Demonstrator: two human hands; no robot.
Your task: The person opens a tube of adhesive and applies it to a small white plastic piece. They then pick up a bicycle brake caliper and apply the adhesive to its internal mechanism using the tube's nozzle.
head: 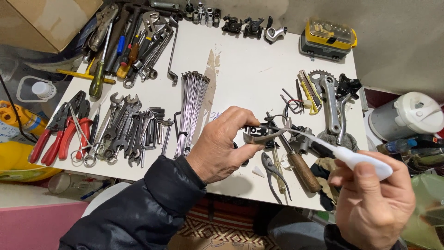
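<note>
- We grip a small metal brake part (264, 132) in our left hand (222, 146), fingers closed around it, raised above the desk (245, 69).
- Our right hand (372, 203) is closed on a white-handled tool (356, 159), its thin tip touching the part.
- We judge the step as working the tip into the part; the next move calls for a steady left hand and fine aim.
- The part sits between both hands, just above a wooden-handled tool (300, 169) and pliers (274, 173).
- Spokes (192, 111) and wrenches (125, 129) lie to the left.
</note>
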